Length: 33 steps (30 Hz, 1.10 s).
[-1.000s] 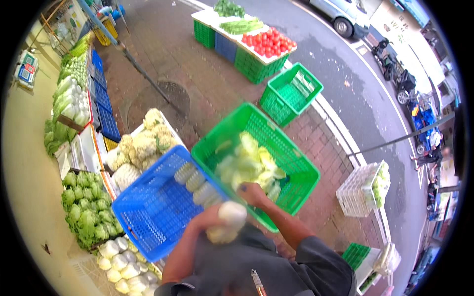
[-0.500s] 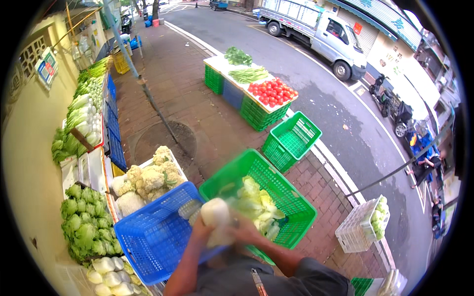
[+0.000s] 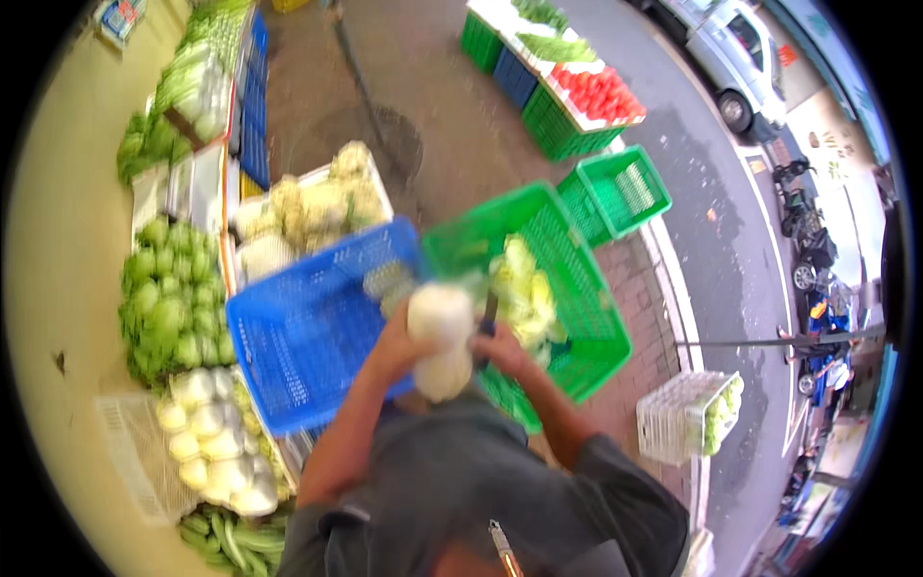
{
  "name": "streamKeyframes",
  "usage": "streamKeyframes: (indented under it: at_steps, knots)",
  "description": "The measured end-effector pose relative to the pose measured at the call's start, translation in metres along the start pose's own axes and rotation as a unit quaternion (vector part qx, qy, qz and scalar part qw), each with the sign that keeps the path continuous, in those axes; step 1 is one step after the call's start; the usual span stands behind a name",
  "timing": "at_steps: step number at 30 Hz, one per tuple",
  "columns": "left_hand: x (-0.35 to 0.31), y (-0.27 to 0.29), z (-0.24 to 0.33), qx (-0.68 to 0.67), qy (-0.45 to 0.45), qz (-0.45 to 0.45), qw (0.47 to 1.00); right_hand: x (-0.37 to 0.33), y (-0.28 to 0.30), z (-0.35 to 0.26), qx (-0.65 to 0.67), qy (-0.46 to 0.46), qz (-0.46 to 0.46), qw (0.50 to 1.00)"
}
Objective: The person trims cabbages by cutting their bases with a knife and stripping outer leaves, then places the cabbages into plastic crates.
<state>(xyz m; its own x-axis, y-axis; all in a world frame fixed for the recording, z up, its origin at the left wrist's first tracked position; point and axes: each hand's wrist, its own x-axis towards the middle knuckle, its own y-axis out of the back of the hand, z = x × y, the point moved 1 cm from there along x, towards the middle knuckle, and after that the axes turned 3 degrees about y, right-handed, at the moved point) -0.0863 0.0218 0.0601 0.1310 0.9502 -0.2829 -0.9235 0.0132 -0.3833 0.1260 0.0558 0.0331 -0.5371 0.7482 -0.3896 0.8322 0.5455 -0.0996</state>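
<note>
the pale cabbage [image 3: 440, 315] is located between the hands, upright in view and slightly blurred. the left hand [image 3: 396, 344] grips the cabbage from its left side. the right hand [image 3: 502, 348], just beside the cabbage on the right, is closed around a dark narrow tool [image 3: 489, 313]; whether this tool touches the cabbage cannot be told. directly left of the left hand is a blue crate [image 3: 298, 351], with pale vegetables [image 3: 386, 280] at its end nearest the hands. ahead and to the right of the right hand is a large green crate [image 3: 598, 322], containing loose yellow-green leaves [image 3: 524, 288]. beyond the blue crate, ahead and left of the hands, are cauliflowers [image 3: 312, 207]. farther left of the hands are green leafy heads [image 3: 171, 298]. a white crate [image 3: 663, 420] stands well apart, right of the right hand.
</note>
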Motion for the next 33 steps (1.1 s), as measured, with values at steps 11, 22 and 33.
streamKeyframes:
  at_steps: [11,22,33]
  knots:
    - [-0.019,0.001,-0.011,0.216,-0.056,0.057,0.973,-0.014,0.015,-0.022,-0.336,0.193,0.109,0.916]
    - [-0.022,-0.013,-0.009,0.275,-0.058,0.029,0.959,-0.022,0.013,-0.028,-0.508,0.210,0.058,0.833]
    - [-0.009,-0.016,-0.023,0.240,-0.019,-0.030,0.970,-0.019,0.045,0.012,-0.522,0.143,0.119,0.832]
